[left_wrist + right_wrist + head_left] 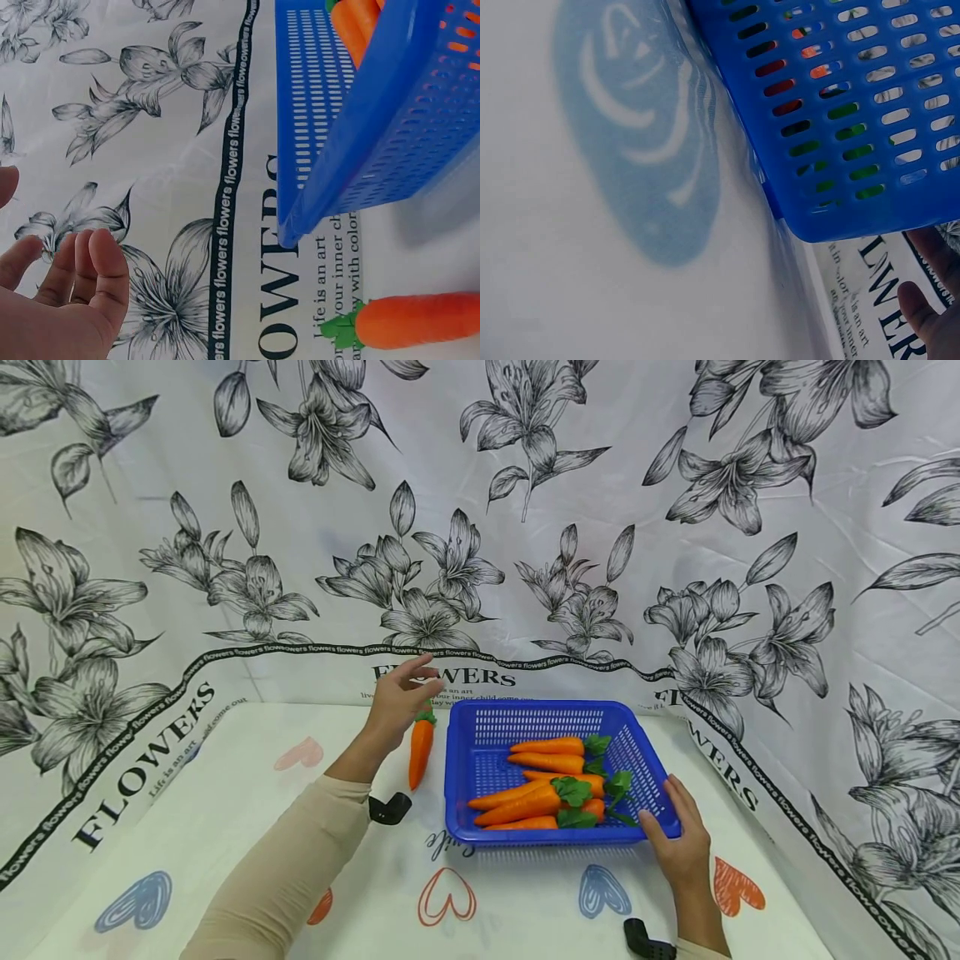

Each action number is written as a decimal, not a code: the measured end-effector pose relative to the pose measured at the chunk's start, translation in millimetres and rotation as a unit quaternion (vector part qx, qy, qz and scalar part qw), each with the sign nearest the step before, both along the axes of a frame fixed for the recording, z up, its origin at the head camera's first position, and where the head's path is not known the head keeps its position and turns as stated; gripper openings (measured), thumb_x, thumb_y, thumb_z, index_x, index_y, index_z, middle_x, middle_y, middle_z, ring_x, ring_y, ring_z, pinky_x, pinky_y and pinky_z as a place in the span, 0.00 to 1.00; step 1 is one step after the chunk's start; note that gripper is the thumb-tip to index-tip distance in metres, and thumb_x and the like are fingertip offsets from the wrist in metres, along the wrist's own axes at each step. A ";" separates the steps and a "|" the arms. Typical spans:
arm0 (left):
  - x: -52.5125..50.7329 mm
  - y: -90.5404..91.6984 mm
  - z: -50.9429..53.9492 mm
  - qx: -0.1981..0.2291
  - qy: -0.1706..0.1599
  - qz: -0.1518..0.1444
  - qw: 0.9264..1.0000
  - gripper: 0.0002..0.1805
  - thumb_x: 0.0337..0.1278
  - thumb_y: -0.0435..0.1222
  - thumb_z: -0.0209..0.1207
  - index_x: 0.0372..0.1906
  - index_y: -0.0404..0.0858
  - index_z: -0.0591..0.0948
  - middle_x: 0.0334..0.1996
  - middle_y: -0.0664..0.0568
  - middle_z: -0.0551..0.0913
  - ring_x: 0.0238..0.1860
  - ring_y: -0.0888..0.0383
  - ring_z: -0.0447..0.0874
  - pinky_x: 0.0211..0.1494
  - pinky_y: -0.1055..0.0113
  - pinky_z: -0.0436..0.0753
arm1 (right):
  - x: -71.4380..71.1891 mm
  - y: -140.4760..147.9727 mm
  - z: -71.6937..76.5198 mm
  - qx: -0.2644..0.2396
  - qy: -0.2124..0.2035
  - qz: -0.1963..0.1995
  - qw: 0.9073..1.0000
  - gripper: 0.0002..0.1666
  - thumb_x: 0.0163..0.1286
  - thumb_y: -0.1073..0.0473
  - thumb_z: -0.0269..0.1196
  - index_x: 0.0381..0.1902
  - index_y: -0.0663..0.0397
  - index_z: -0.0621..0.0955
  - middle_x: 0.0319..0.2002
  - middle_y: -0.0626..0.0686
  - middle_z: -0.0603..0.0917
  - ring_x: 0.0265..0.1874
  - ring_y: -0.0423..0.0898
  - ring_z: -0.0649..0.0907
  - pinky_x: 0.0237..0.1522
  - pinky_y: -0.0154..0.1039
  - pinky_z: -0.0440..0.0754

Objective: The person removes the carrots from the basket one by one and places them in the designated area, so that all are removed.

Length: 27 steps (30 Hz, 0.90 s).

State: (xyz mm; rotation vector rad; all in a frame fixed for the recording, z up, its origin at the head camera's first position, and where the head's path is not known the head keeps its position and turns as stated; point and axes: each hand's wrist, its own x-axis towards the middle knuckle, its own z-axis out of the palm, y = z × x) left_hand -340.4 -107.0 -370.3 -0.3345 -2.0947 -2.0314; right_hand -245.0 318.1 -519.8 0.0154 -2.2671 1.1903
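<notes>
A blue plastic basket [459,793] with slotted walls stands on the table, and several toy carrots [517,799] with green tops lie inside. One more carrot [422,752] lies on the cloth just left of the basket. Above its leafy end is my left hand [397,700], its fingers loosely bent with nothing between them; the left wrist view shows that hand [75,292] apart from both carrot and basket. My right hand [678,839] is at the basket's near right corner, fingers along the outer side. In the right wrist view the thumb [916,306] stands clear of the wall.
A white cloth printed with hearts [447,896] covers the table. Behind and at both sides hangs a flower-printed curtain [555,681], close to the basket's far edge. Black wrist straps or mounts [390,808] show at both wrists.
</notes>
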 end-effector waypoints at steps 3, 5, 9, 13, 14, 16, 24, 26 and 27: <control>0.5 5.2 3.5 0.010 0.004 -0.010 1.000 0.30 0.60 0.34 0.64 0.68 0.39 0.71 0.54 0.36 0.75 0.43 0.52 0.79 0.37 0.66 0.83 | -0.8 0.6 -0.2 0.003 0.006 -0.001 1.000 0.37 0.62 0.55 0.66 0.68 0.57 0.71 0.70 0.50 0.66 0.68 0.50 0.64 0.61 0.24 0.55; 1.1 9.2 5.5 0.015 0.008 -0.016 1.000 0.30 0.60 0.34 0.64 0.68 0.39 0.71 0.54 0.36 0.75 0.43 0.52 0.79 0.39 0.64 0.83 | -1.6 1.0 -0.7 0.005 0.008 -0.001 1.000 0.37 0.62 0.55 0.66 0.68 0.57 0.71 0.70 0.50 0.66 0.68 0.50 0.64 0.61 0.24 0.55; 0.8 16.7 7.9 0.021 0.021 -0.026 0.999 0.29 0.60 0.32 0.64 0.66 0.38 0.72 0.53 0.37 0.77 0.43 0.52 0.80 0.40 0.59 0.84 | -1.7 0.9 -0.7 0.004 0.007 -0.001 1.000 0.37 0.62 0.56 0.66 0.68 0.57 0.71 0.70 0.51 0.66 0.68 0.51 0.64 0.62 0.26 0.55; 1.0 24.5 9.9 0.015 0.029 -0.031 0.999 0.28 0.59 0.33 0.64 0.65 0.39 0.74 0.50 0.41 0.78 0.42 0.52 0.81 0.40 0.58 0.84 | -0.9 0.6 -0.1 0.002 0.001 -0.001 1.000 0.37 0.61 0.55 0.67 0.68 0.57 0.71 0.70 0.49 0.65 0.68 0.51 0.64 0.66 0.38 0.59; 1.2 26.5 10.1 0.012 0.029 -0.032 0.999 0.28 0.59 0.33 0.64 0.65 0.39 0.74 0.50 0.42 0.78 0.42 0.51 0.81 0.41 0.58 0.84 | -1.0 0.7 0.0 0.003 0.001 0.000 1.000 0.38 0.61 0.55 0.67 0.68 0.57 0.71 0.70 0.50 0.65 0.68 0.51 0.64 0.66 0.42 0.59; 1.2 30.4 9.6 0.006 0.029 -0.036 0.999 0.28 0.58 0.33 0.64 0.65 0.39 0.74 0.50 0.42 0.78 0.41 0.50 0.81 0.41 0.56 0.83 | -1.4 1.0 0.1 0.003 0.002 0.002 1.000 0.38 0.61 0.55 0.67 0.68 0.57 0.71 0.70 0.50 0.65 0.68 0.51 0.64 0.66 0.47 0.60; 1.7 47.5 6.2 -0.024 0.028 -0.057 0.998 0.25 0.59 0.33 0.63 0.63 0.38 0.76 0.52 0.39 0.78 0.42 0.50 0.81 0.41 0.56 0.83 | -1.7 1.1 -0.1 -0.002 -0.007 0.003 1.000 0.38 0.61 0.54 0.67 0.68 0.57 0.70 0.70 0.50 0.65 0.68 0.52 0.63 0.65 0.56 0.60; 1.2 52.8 5.3 -0.020 0.026 -0.066 0.997 0.23 0.59 0.32 0.63 0.61 0.36 0.77 0.51 0.40 0.79 0.42 0.50 0.80 0.42 0.54 0.82 | -1.5 1.4 -0.6 -0.003 -0.008 0.002 1.000 0.38 0.61 0.54 0.67 0.68 0.57 0.70 0.70 0.50 0.65 0.68 0.52 0.63 0.64 0.58 0.61; 1.1 55.3 5.1 -0.020 0.026 -0.070 0.997 0.22 0.59 0.32 0.63 0.60 0.35 0.77 0.51 0.40 0.79 0.42 0.50 0.80 0.42 0.54 0.82 | -1.4 1.7 -0.6 -0.003 -0.007 0.002 1.000 0.38 0.61 0.54 0.67 0.68 0.57 0.70 0.70 0.50 0.65 0.68 0.53 0.63 0.63 0.59 0.61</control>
